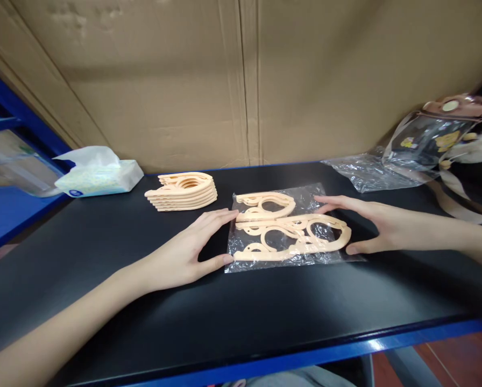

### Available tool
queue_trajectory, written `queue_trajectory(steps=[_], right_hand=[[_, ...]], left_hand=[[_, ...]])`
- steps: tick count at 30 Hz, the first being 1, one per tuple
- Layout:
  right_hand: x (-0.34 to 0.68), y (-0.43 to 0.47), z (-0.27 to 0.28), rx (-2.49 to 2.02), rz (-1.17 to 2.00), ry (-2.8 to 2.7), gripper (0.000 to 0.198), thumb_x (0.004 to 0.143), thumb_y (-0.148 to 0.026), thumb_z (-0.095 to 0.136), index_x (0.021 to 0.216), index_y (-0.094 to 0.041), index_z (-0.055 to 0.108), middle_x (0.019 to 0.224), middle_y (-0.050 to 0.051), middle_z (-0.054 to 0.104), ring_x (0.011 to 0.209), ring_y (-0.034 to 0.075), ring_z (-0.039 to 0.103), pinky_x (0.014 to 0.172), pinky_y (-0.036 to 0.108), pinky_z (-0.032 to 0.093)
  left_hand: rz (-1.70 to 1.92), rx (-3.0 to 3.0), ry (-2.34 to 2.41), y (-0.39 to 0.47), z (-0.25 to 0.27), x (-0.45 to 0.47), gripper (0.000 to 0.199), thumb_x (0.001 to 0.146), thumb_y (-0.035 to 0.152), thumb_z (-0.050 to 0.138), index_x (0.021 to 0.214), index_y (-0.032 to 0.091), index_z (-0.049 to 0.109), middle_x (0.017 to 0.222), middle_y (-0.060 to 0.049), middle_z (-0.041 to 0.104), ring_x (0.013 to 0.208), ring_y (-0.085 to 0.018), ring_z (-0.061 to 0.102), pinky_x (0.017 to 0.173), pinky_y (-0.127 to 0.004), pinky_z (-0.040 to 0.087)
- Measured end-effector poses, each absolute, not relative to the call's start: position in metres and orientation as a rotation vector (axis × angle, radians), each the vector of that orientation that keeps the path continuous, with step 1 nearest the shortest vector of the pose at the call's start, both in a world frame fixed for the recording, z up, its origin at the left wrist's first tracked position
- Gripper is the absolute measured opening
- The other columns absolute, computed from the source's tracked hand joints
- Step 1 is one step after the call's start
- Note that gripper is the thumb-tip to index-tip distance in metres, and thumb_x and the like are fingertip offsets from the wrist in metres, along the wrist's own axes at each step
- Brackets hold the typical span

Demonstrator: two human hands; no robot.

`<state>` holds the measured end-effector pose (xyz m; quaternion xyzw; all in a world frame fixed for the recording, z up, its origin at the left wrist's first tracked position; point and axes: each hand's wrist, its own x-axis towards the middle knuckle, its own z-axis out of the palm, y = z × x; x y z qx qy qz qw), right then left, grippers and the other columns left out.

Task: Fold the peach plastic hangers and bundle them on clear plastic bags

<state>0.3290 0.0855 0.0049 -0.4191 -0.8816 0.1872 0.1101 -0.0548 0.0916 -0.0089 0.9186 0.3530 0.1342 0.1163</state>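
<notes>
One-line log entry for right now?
clear bag: flat on black table, peach pieces inside | left hand: open, at its left edge | right hand: open, at its right side | peach stack: beyond left hand

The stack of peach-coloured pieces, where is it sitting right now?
In the head view, the stack sits left of centre on the black tabletop, beyond the left hand, between the tissue pack and the nearer clear bag.

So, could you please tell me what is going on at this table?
A person's left hand and right hand, both open, are at opposite ends of a clear plastic bag on the black table. Peach plastic pieces lie inside it. A stack of similar pieces stands beyond the left hand, near a tissue pack.
</notes>
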Motion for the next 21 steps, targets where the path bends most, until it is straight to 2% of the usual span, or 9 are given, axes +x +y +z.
queue_trajectory(steps=[5, 12, 21], right_hand=[[0.323, 0.088, 0.004, -1.216, 0.614, -2.535, 0.080, 0.080, -0.040, 0.069, 0.148, -0.029, 0.029, 0.126, 0.007, 0.064, 0.116, 0.024, 0.060, 0.100, 0.041, 0.047], [0.295, 0.090, -0.003, -1.098, 0.755, -2.425, 0.075, 0.078, -0.041, 0.071, 0.145, -0.028, 0.038, 0.125, 0.008, 0.065, 0.106, 0.023, 0.063, 0.091, 0.040, 0.050], [0.291, 0.094, -0.005, -1.056, 0.935, -2.304, 0.066, 0.081, -0.039, 0.071, 0.139, -0.025, 0.044, 0.123, 0.008, 0.066, 0.111, 0.023, 0.062, 0.100, 0.043, 0.046]], left_hand=[[0.415, 2.654, 1.058, 0.093, -0.011, -0.055, 0.067, 0.090, 0.043, 0.059, 0.147, 0.024, 0.029, 0.150, -0.012, 0.040, 0.136, -0.028, 0.041, 0.111, -0.048, 0.038], [0.402, 2.604, 1.048, 0.092, -0.012, -0.054, 0.068, 0.091, 0.044, 0.058, 0.147, 0.024, 0.026, 0.150, -0.011, 0.038, 0.137, -0.025, 0.039, 0.113, -0.047, 0.035], [0.424, 2.584, 1.042, 0.093, -0.014, -0.055, 0.067, 0.090, 0.044, 0.058, 0.147, 0.025, 0.028, 0.149, -0.011, 0.039, 0.135, -0.028, 0.041, 0.113, -0.049, 0.035]])
